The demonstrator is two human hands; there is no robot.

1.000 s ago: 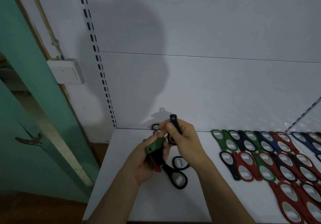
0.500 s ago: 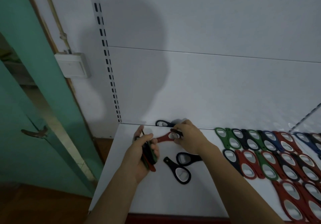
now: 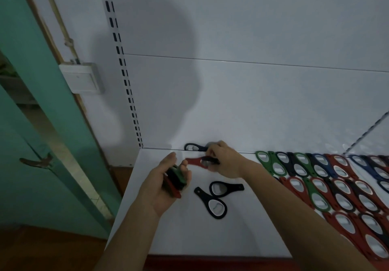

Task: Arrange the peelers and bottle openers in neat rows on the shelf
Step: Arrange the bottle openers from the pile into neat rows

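Neat rows point(image 3: 328, 184) fill the shelf's point(image 3: 189, 239) right side, but the left hand point(image 3: 162, 188) grips a stack point(image 3: 175, 181), the right hand point(image 3: 226, 161) pinches a red opener point(image 3: 194, 161), and two black openers point(image 3: 235, 187) lie loose.

— You're working bare-armed here, aren't you?
— Yes: you're showing two bare forearms point(image 3: 134, 226), and your left hand point(image 3: 166, 184) and right hand point(image 3: 225, 161) are going bare too.

Rows point(image 3: 328, 178) fill the right side of the shelf point(image 3: 160, 239). Left of them, mid-shelf, lies a loose pair point(image 3: 217, 206) of openers, touching. Behind the pair, the right hand point(image 3: 226, 162) holds the held opener point(image 3: 194, 161) — behind that, the rear opener point(image 3: 192, 147) lies against the back panel point(image 3: 252, 113). Left of the pair, the left hand point(image 3: 163, 188) holds a stack point(image 3: 175, 181).
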